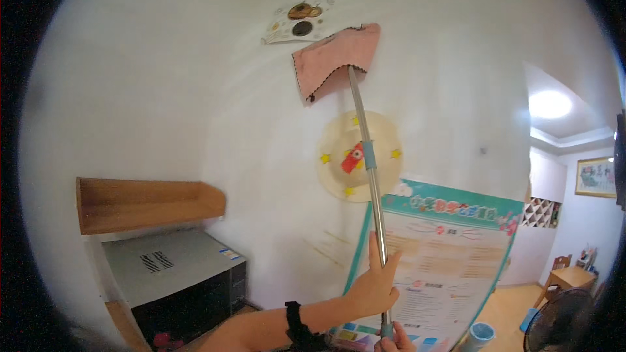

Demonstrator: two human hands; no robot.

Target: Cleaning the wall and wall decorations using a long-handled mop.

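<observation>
A telescopic metal pole (375,195) with blue-grey collars slants up the white wall. Over its top end hangs a pink cloth (337,56) with dark stitched edging, against the wall just below a paper picture (302,19). My left hand (374,286), a black band on its wrist, grips the pole's lower part with some fingers stretched along it. Lower down, at the bottom edge of the view, my right hand (397,341) holds the pole by its lower collar. Behind the pole are a round cream wall decoration (335,132) with yellow stars and a green-bordered poster (440,254).
A wooden wall shelf (146,205) and a grey-topped microwave oven (176,259) stand at the left. At the lower right are a dark round fan (557,322) and a blue-topped cylinder (481,333). Beyond the wall's edge, another room holds a wooden table (572,276).
</observation>
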